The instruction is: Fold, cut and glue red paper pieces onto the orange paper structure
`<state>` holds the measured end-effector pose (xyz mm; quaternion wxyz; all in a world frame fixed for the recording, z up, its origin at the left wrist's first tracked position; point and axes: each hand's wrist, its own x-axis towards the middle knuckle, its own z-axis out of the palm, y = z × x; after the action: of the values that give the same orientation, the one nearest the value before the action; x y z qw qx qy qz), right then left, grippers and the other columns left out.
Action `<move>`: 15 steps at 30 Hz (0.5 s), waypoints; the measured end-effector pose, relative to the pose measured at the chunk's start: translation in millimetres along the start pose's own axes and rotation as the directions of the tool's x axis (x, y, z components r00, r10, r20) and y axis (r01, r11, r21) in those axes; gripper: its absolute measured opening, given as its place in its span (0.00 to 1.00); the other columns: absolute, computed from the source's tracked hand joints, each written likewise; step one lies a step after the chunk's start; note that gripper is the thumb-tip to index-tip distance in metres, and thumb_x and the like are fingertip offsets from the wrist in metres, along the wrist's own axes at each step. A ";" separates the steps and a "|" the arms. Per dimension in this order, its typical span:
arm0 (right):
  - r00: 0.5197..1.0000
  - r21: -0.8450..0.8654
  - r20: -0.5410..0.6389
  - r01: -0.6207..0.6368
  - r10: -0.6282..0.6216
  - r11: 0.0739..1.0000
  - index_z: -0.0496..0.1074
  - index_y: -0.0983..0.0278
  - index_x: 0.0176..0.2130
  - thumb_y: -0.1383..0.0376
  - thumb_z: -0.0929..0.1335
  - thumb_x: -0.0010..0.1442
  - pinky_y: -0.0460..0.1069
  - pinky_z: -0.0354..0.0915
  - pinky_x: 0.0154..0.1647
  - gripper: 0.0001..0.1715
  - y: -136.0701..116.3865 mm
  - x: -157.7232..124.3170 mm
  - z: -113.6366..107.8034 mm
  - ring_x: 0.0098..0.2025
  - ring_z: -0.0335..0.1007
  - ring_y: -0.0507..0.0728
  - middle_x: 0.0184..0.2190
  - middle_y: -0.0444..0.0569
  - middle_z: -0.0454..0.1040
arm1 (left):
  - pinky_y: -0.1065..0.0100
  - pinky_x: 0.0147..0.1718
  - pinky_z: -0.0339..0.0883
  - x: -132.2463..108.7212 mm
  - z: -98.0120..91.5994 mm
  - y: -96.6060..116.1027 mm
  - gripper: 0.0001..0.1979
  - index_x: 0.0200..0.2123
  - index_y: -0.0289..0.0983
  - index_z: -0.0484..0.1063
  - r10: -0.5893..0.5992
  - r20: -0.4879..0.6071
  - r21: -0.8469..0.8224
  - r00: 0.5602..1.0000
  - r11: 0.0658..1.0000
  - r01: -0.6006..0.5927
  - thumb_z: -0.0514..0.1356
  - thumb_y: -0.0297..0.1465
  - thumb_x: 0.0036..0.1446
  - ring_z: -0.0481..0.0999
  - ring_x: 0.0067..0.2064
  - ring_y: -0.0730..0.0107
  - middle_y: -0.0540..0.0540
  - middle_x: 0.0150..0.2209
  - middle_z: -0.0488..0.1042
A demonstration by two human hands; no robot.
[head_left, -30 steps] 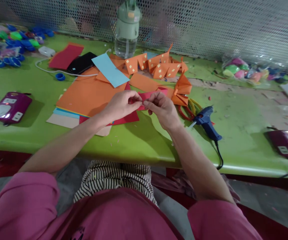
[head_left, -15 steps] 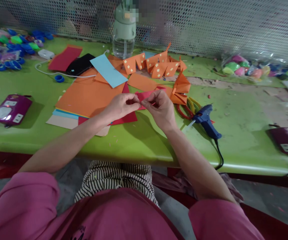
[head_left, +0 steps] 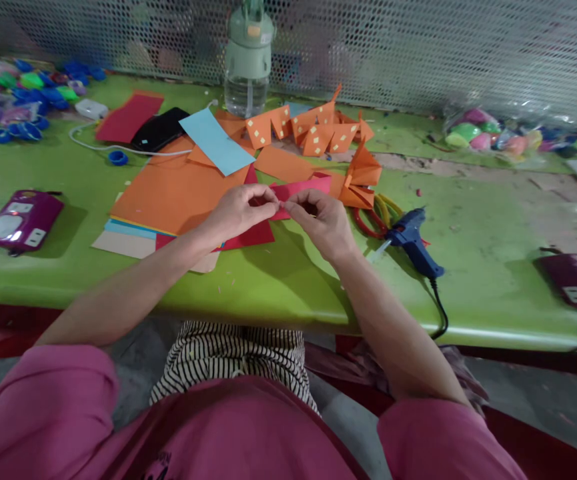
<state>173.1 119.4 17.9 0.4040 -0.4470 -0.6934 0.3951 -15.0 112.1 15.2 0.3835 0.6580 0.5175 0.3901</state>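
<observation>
My left hand (head_left: 245, 212) and my right hand (head_left: 322, 223) meet fingertip to fingertip above the near part of the table. Both are closed in a pinch; whatever sits between the fingertips is too small to make out. Just behind them is a folded strip of red paper (head_left: 302, 189), partly covered by my fingers. Under and beside my left hand lie sheets of orange paper (head_left: 168, 193) and red paper (head_left: 253, 235). To the right of my right hand stands a folded orange paper piece (head_left: 361, 179).
Right of my hands lie a blue glue gun (head_left: 413, 243) with a cord and scissors (head_left: 368, 223). Behind stand dotted orange paper shapes (head_left: 318, 130) and a water bottle (head_left: 248, 67). Purple power sockets (head_left: 21, 220) sit left, with another at far right. A light-blue paper (head_left: 217, 141) lies behind.
My right hand has shifted slightly down and to the right, uncovering more of the red strip. My left hand stays nearly in place, and both remain pinched.
</observation>
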 end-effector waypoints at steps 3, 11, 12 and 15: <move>1.000 -0.030 -0.021 -0.009 0.008 1.000 0.73 0.63 0.31 0.54 0.72 0.58 0.47 0.52 0.26 0.15 3.6 2.3 0.0 0.26 0.55 0.49 0.23 0.41 0.66 | 0.68 0.35 0.62 -0.4 -2.8 3.4 0.07 0.32 0.37 0.76 0.008 -0.008 0.029 1.000 1.000 -0.008 0.61 0.34 0.55 0.71 0.32 0.72 0.50 0.31 0.78; 1.000 -0.200 -0.014 0.009 -0.012 0.980 0.73 0.64 0.32 0.61 0.68 0.61 0.48 0.55 0.30 0.08 3.1 4.1 0.0 0.25 0.55 0.49 0.24 0.41 0.66 | 0.68 0.38 0.67 3.2 -5.9 2.0 0.03 0.33 0.37 0.73 -0.050 -0.038 0.077 0.998 0.996 0.052 0.59 0.28 0.55 0.75 0.35 0.71 0.48 0.34 0.78; 0.999 -0.247 -0.021 0.030 -0.036 0.969 0.73 0.64 0.33 0.63 0.68 0.61 0.48 0.56 0.31 0.07 3.3 5.3 -0.5 0.26 0.57 0.50 0.25 0.42 0.68 | 0.67 0.40 0.67 3.3 -4.9 0.4 0.03 0.34 0.38 0.73 -0.061 -0.053 0.123 0.997 0.990 0.067 0.60 0.27 0.55 0.75 0.36 0.70 0.48 0.36 0.79; 0.994 -0.409 -0.057 0.063 -0.094 0.910 0.74 0.65 0.33 0.66 0.68 0.59 0.48 0.58 0.34 0.04 5.8 10.1 -3.2 0.29 0.60 0.51 0.30 0.46 0.72 | 0.63 0.45 0.68 4.5 -2.7 -3.9 0.06 0.38 0.38 0.71 -0.096 -0.114 0.296 0.989 0.947 0.126 0.62 0.28 0.55 0.76 0.43 0.65 0.45 0.41 0.78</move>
<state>175.1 131.1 15.8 0.3435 -0.5076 -0.7621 0.2085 -18.3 117.4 13.3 0.2736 0.6587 0.6256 0.3160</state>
